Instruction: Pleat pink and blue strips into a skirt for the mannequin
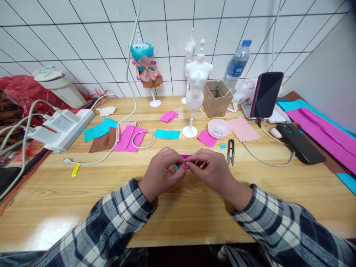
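Note:
Near the middle of the table, my left hand (166, 168) and my right hand (213, 168) meet, with thumbs and fingertips pinched together on a small folded piece of magenta crepe paper (186, 157). A bit of blue paper (176, 167) shows beside my left fingertips. My fingers hide most of the folded piece. Just beyond my hands stands a bare white mannequin (197, 83) on a round base. Right of my right hand lie black thread snips (231, 152). A pink bowl (219, 128) holds small shiny beads, with a magenta paper square (207, 138) next to it.
A mannequin in a paper dress (146, 66), a cardboard box (217, 98) and a water bottle (239, 63) stand along the wall. Cables run from a power strip (71, 128) at left. Phones (267, 94) and long crepe sheets (322, 129) lie right.

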`<action>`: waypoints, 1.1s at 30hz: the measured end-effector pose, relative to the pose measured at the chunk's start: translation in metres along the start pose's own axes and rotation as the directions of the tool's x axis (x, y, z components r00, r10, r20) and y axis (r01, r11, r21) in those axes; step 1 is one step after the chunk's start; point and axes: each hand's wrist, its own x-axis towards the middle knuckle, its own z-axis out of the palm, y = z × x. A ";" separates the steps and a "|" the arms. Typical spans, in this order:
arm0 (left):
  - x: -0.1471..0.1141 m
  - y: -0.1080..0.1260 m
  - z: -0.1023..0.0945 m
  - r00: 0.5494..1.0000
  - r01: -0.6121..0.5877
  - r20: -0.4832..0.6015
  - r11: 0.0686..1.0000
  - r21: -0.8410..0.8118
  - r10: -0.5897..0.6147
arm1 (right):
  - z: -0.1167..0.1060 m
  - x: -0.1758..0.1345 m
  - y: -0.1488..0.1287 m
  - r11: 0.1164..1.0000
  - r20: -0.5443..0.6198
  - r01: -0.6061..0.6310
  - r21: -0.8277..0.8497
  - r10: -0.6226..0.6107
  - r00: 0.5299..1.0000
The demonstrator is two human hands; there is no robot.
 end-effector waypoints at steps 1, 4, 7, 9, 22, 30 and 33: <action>0.000 0.000 0.000 1.000 -0.005 -0.004 1.000 0.008 0.005 | 0.000 0.000 0.000 1.000 -0.004 -0.002 -0.004 0.002 1.000; 0.000 0.000 0.000 1.000 -0.016 -0.007 1.000 0.023 0.017 | 0.001 0.000 0.000 1.000 -0.008 -0.001 -0.024 0.001 1.000; -0.001 0.001 0.001 1.000 -0.014 -0.018 1.000 0.013 0.015 | 0.002 -0.001 -0.001 0.999 -0.014 0.007 -0.034 -0.008 1.000; -0.001 0.002 0.001 0.999 -0.011 -0.033 1.000 -0.006 0.011 | 0.001 -0.001 -0.001 1.000 -0.020 0.013 -0.028 -0.014 1.000; 0.000 0.000 -0.003 0.998 0.059 0.027 0.969 -0.240 -0.054 | 0.000 0.007 -0.004 0.923 0.116 -0.260 0.284 0.236 0.965; -0.002 -0.003 -0.005 0.995 0.088 0.071 0.923 -0.375 -0.066 | -0.003 0.012 0.000 0.759 0.235 -0.479 0.442 0.417 0.878; -0.002 -0.004 -0.006 0.996 0.076 0.067 0.922 -0.380 -0.055 | -0.004 0.013 0.003 0.736 0.192 -0.463 0.494 0.426 0.884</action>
